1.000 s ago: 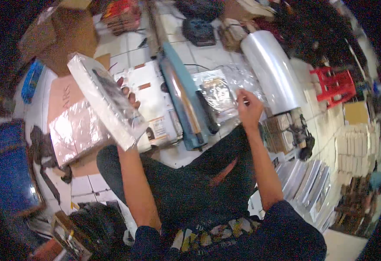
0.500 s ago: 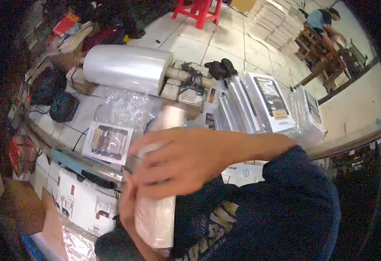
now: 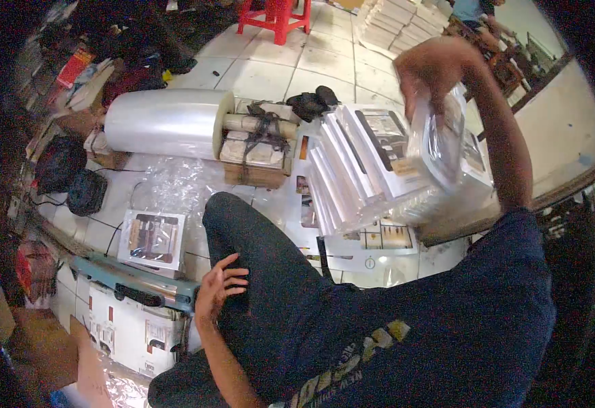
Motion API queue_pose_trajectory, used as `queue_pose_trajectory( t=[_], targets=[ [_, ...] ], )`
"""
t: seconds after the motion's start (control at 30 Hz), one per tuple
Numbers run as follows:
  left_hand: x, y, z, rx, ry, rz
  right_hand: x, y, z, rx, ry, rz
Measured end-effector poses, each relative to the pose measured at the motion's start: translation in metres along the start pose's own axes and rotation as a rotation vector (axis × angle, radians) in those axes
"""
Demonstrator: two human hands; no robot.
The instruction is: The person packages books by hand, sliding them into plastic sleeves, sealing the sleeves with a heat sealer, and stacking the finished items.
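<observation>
At the upper right, my right hand grips the top of a plastic-wrapped package, slightly blurred. The package is beside a leaning row of white wrapped packages with printed fronts. My left hand rests by my dark-clothed bent knee, fingers apart and holding nothing. Close to it is the end of a long teal bar-shaped device with a black handle, which looks like a bag sealer. Behind that device lies a single white package with a printed front.
A large roll of clear plastic film rests across supports, its loose film spread over the tiles. Printed sheets lie under the packages. Further back are a red stool, stacked pale bundles and another person.
My right hand has swung from above my lap to the upper right, carrying the wrapped package to the row. My left hand has let go and lies by my knee.
</observation>
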State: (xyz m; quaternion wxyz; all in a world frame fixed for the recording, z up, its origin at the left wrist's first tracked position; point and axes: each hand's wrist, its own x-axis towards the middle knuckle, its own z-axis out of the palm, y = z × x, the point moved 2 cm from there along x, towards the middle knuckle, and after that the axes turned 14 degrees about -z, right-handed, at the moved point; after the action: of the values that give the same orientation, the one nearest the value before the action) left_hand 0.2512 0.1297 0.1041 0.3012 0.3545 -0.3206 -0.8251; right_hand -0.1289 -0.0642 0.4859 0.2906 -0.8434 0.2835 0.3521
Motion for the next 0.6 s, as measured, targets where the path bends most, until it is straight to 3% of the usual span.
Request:
queue_pose_trajectory(
  t=[0.03, 0.07, 0.1, 0.13, 0.2, 0.23, 0.3, 0.4, 0.5, 0.53, 0.57, 0.6],
  targets=[
    [-0.001, 0.001, 0.0, 0.067, 0.068, 0.001, 0.033, 0.014, 0.005, 0.015, -0.297, -0.005],
    [-0.001, 0.0, -0.002, 0.073, 0.078, 0.0, 0.061, 0.002, 0.012, -0.162, -0.436, -0.029],
    [0.001, -0.003, -0.005, 0.03, 0.075, -0.001, 0.087, 0.021, 0.029, -0.08, -0.476, -0.145],
    [0.001, -0.006, -0.005, -0.016, 0.068, -0.002, 0.098, 0.011, 0.037, -0.306, -0.324, -0.178],
    [-0.001, -0.009, -0.007, 0.009, 0.098, 0.006, 0.097, -0.005, 0.044, -0.188, -0.053, 0.103],
    [-0.001, -0.006, -0.006, 0.034, 0.127, 0.021, 0.086, -0.002, 0.046, -0.186, -0.049, 0.097],
    [-0.003, 0.005, 0.003, 0.113, 0.176, 0.086, 0.043, 0.005, 0.052, -0.482, 0.638, -0.28],
    [0.011, 0.034, 0.04, 0.248, 0.216, 0.206, -0.007, 0.007, 0.066, -0.242, 1.119, 0.048],
    [0.056, 0.075, 0.104, 0.307, 0.229, 0.23, 0.0, 0.062, 0.136, -0.04, 1.358, 0.618],
    [0.079, 0.083, 0.125, 0.307, 0.203, 0.241, 0.006, 0.089, 0.166, 0.08, 1.255, 0.713],
    [0.104, 0.091, 0.145, 0.305, 0.178, 0.256, 0.012, 0.094, 0.172, 0.569, 1.061, 0.564],
    [0.131, 0.096, 0.161, 0.315, 0.17, 0.244, 0.023, 0.096, 0.19, 0.674, 1.098, 0.523]
  ],
)
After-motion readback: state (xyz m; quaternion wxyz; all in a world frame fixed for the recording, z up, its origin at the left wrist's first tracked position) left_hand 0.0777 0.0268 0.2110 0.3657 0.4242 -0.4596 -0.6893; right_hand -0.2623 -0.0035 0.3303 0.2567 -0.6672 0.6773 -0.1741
